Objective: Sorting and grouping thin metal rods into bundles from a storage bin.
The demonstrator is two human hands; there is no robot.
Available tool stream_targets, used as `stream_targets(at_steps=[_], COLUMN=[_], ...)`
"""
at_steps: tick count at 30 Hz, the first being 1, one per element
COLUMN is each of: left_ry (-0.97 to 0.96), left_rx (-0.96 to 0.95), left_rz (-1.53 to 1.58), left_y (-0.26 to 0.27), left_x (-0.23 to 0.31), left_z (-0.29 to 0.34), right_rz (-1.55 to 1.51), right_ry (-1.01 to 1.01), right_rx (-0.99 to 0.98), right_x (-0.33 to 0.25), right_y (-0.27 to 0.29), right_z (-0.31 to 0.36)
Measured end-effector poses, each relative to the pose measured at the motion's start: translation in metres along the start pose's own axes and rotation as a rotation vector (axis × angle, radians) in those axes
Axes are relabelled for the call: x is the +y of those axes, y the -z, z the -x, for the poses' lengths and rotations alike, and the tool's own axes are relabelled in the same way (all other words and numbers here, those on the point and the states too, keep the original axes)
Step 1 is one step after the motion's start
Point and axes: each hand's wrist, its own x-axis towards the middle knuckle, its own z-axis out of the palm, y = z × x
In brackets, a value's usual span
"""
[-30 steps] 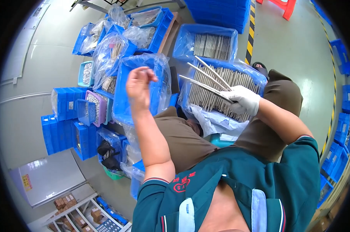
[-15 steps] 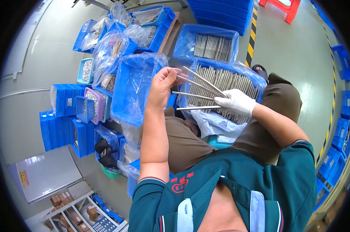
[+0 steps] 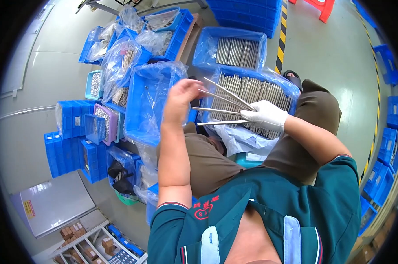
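My right hand (image 3: 265, 116), in a white glove, is closed around one end of several thin metal rods (image 3: 221, 111). The rods fan out to the left, their free ends spread apart. Close to the tip of one upper rod is my bare left hand (image 3: 181, 97), blurred by motion; whether its fingers touch that rod is unclear. Below the held rods stands a blue crate (image 3: 294, 90) lined with clear plastic and packed with rows of similar metal rods. White cloth or paper (image 3: 238, 140) lies at its near edge.
A plastic-lined blue crate (image 3: 135, 94) stands at the left, and another with rods (image 3: 199, 55) lies beyond. Small parts fill a purple basket (image 3: 112, 125). Stacked blue crates (image 3: 64, 154) are further left. Striped floor tape (image 3: 281, 42) runs at the right.
My left hand has shifted slightly left and its fingers have become blurred near the rod tip. My right hand still grips the fanned rods. The whole view has moved a little.
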Motion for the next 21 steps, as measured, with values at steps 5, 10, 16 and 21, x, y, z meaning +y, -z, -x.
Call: stream_targets(at_steps=[5,10,16,21], left_ry=[-0.093,0.004,0.044,0.044], left_rx=[0.155,-0.060,-0.056,-0.226], left_rz=[0.056,0.091,0.142,0.276], left_y=[0.010,-0.011,-0.009,-0.024], left_x=[0.006,0.001,-0.005,-0.005], left_z=[-0.001,-0.005,-0.009,-0.006], right_rz=[0.011,-0.007,0.067,-0.359], right_ry=[-0.026,-0.012,0.010,-0.086], right_rx=[-0.082,-0.109,-0.076,-0.268], right_x=[0.004,-0.002,0.003,-0.010], right_y=[-0.003,-0.004,-0.001,0.003], right_z=[0.000,0.002,0.000,0.011])
